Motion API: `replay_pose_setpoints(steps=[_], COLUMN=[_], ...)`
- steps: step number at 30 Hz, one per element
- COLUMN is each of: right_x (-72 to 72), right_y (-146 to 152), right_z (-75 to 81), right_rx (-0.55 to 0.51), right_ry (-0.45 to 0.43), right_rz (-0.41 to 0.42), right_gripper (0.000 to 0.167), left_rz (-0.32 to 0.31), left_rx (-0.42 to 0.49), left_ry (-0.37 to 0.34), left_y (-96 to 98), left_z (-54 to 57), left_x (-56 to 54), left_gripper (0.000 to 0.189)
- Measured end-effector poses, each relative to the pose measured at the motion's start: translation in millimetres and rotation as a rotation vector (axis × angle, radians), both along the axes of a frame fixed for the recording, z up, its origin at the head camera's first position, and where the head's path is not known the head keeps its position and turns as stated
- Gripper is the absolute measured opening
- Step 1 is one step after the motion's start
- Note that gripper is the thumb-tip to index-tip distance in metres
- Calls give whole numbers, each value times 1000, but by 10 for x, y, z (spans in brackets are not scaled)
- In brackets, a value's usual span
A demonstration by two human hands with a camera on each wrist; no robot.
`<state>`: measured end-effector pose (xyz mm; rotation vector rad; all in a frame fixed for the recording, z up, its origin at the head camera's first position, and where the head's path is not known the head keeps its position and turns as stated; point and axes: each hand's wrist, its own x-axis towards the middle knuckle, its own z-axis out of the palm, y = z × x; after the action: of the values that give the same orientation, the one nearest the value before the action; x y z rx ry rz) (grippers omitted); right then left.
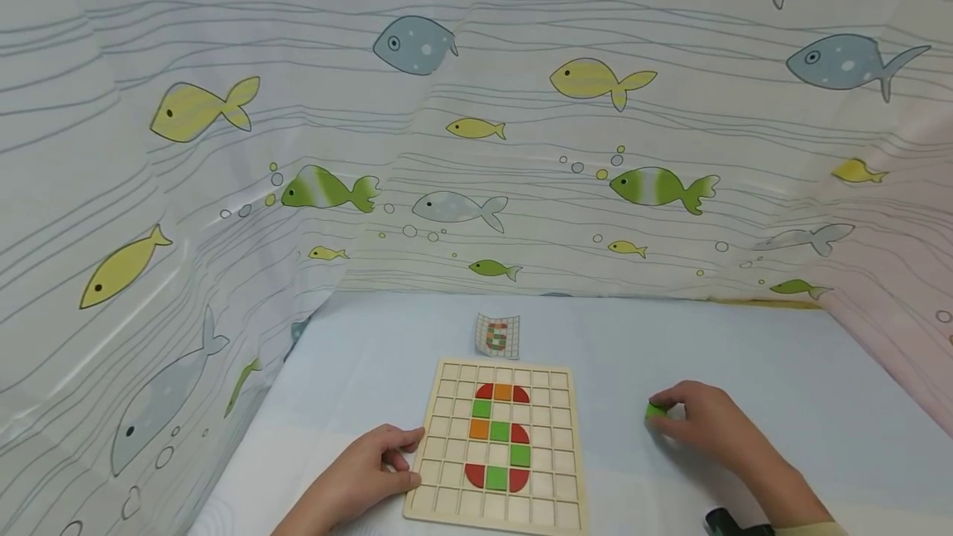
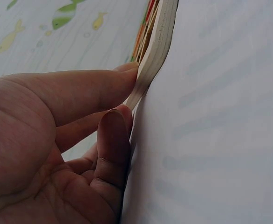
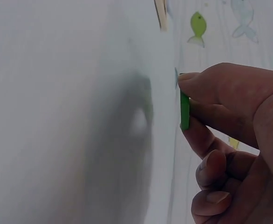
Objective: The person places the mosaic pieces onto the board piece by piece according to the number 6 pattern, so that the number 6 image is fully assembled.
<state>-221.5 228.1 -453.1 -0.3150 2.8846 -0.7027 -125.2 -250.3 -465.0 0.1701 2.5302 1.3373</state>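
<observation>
In the head view a wooden grid board (image 1: pixel 450 503) lies on the table, bearing red rounded tiles (image 1: pixel 519 480), green square tiles (image 1: pixel 496 478) and orange square tiles (image 1: pixel 503 393) in an S-like figure. At the board's left edge rests my left hand (image 1: pixel 365 470), its thumb and index fingertips touching the side; the left wrist view shows these fingertips at the wooden rim (image 2: pixel 157 53). Off to the right of the board, my right hand (image 1: pixel 703 420) pinches a small green tile (image 3: pixel 185 111) between thumb and fingers, while the other fingers curl inward.
A small picture card (image 1: pixel 497 336) with a coloured grid figure lies just beyond the board. Fish-printed cloth (image 1: pixel 536 172) encloses the pale table (image 1: pixel 618 346) at the back and sides. Something black (image 1: pixel 733 524) shows near the right wrist.
</observation>
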Motion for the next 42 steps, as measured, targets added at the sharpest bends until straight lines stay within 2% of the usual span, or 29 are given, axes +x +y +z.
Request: replay_pose_setpoints(steps=[15, 27, 34, 42], right_x=[10, 46, 78, 120], right_y=[-473, -725, -903, -1067], right_z=[138, 119, 115, 118], right_rx=[-38, -59, -66, -77], right_ry=[71, 146, 118, 124], right_rz=[110, 254, 256, 327], right_gripper=[16, 16, 18, 20], left_rz=[3, 2, -1, 5], left_rx=[-16, -12, -2, 2], left_ry=[18, 15, 9, 2], left_y=[19, 21, 14, 15], left_z=[14, 21, 12, 14], left_x=[11, 12, 6, 6], left_gripper=[64, 64, 64, 65])
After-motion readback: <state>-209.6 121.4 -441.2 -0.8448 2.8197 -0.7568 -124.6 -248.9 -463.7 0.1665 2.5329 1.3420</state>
